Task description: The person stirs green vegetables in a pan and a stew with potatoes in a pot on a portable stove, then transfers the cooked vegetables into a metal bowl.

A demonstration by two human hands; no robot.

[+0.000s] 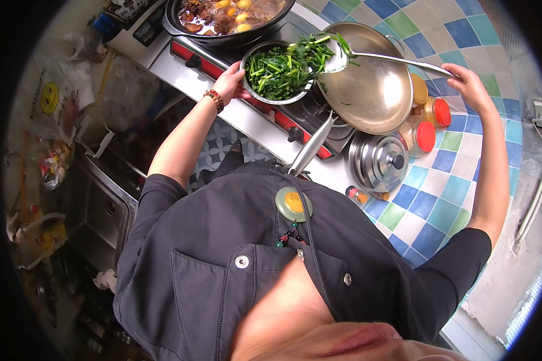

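My left hand (231, 84) grips the side of a metal bowl (293, 100) full of chopped leafy greens (273, 74). In my right hand (467, 85) is the handle of a long metal spatula (397, 58). Its blade (338, 61) lies over the bowl's right edge, where the bowl meets a wide steel wok (370, 101). A heap of greens (314, 49) sits between the blade and the bowl. Only a few green scraps show on the wok's bare inside. The wok's handle (314, 142) points towards my body.
A dark pot (174, 27) of broth with meat and eggs stands on the red-fronted gas stove (244, 92). Beside the wok are a steel lid (375, 162) and jars with red lids (426, 136). Blue-green tiles (438, 194) line the right; a sink (113, 207) lies left.
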